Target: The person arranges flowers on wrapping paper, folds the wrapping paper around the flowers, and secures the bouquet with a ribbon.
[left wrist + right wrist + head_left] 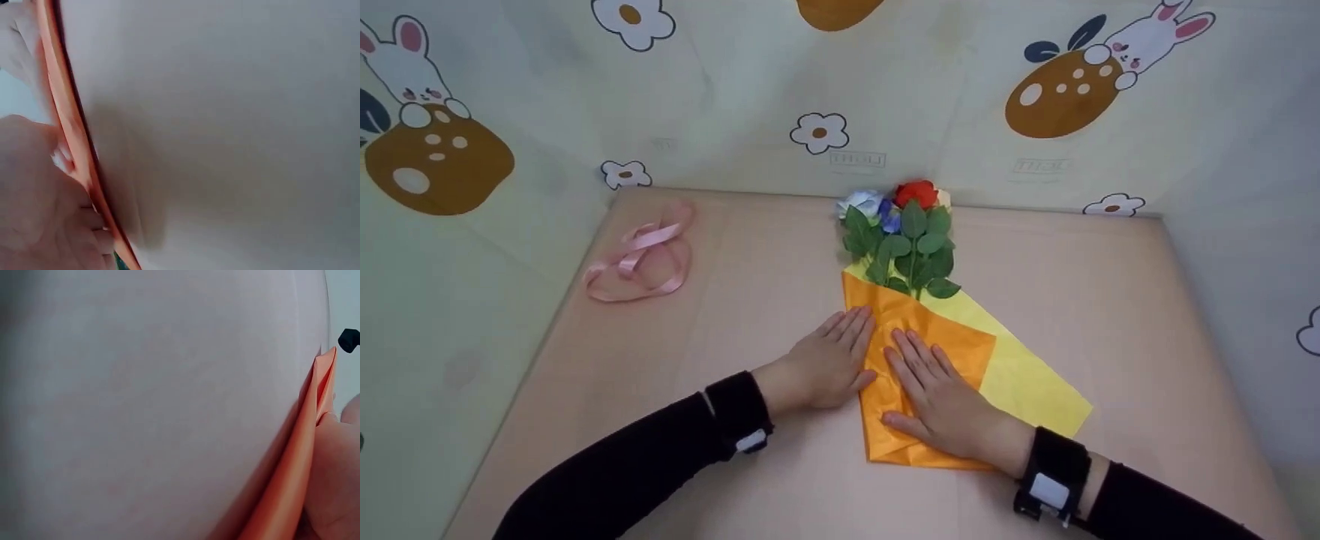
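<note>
A bouquet of artificial flowers lies on the table, with a red rose (916, 194), a pale blue flower (861, 204) and green leaves (913, 244) showing above its wrapping. Orange wrapping paper (960, 346) is folded over the stems, and yellow paper (1035, 386) spreads out to its right. My left hand (834, 361) rests along the orange paper's left edge, fingers straight. Flat on the middle of that paper lies my right hand (941, 397), fingers extended. In the wrist views, the orange paper's edge (79, 135) runs beside the left hand, and a fold (304, 450) beside the right.
A loosely looped pink ribbon (649, 244) lies at the table's far left. The table (765, 255) meets patterned cloth walls (720, 97) at the back and both sides. Black bands with small devices (1050, 487) sit on the wrists.
</note>
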The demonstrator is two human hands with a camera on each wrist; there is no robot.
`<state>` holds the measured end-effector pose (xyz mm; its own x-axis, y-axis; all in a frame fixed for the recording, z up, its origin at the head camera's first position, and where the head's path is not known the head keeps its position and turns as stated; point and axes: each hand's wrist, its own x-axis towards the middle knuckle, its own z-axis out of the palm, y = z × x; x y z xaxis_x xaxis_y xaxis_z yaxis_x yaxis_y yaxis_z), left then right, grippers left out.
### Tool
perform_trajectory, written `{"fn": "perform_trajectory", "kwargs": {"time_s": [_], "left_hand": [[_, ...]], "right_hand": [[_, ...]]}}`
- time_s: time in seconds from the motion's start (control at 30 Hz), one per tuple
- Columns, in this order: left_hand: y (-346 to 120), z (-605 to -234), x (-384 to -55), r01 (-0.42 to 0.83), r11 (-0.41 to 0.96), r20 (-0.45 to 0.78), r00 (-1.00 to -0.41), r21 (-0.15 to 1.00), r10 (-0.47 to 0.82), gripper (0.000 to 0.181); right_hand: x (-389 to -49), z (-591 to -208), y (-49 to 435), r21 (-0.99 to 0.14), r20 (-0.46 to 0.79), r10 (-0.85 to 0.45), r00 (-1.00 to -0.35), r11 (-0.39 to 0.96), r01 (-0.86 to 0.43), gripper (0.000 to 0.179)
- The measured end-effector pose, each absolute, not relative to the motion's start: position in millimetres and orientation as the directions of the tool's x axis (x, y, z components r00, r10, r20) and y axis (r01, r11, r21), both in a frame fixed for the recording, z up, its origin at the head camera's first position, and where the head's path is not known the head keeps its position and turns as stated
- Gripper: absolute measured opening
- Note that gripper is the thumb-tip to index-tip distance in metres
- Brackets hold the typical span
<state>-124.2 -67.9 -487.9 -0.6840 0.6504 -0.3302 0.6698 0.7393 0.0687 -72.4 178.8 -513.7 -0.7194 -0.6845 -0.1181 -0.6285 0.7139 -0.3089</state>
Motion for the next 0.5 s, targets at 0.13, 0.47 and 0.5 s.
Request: {"fn": "perform_trajectory", "kwargs": {"time_s": [0.13, 0.47, 0.5], "left_hand": [[-64.0, -492.9, -120.3, 0.649, 0.758, -0.374, -0.69, 0.057, 0.619, 0.082], [-65.5, -493.3, -117.6, 0.633, 0.771, -0.362, -0.703, 0.074, 0.612, 0.082], [-66.3, -493.1, -117.3, 0.637, 0.768, -0.358, -0.702, 0.073, 0.616, 0.082]], "right_hand": [[-64.0, -509.2, 177.1, -0.258, -0.103, -0.681, -0.725, 0.722, -0.642, 0.087], [-29.5, -501.7, 188.9, -0.234, -0.165, -0.791, -0.589, 0.612, -0.756, 0.077], [-29.6, -504.1, 191.7, -0.229, -0.142, -0.79, -0.596, 0.612, -0.757, 0.078]]}}
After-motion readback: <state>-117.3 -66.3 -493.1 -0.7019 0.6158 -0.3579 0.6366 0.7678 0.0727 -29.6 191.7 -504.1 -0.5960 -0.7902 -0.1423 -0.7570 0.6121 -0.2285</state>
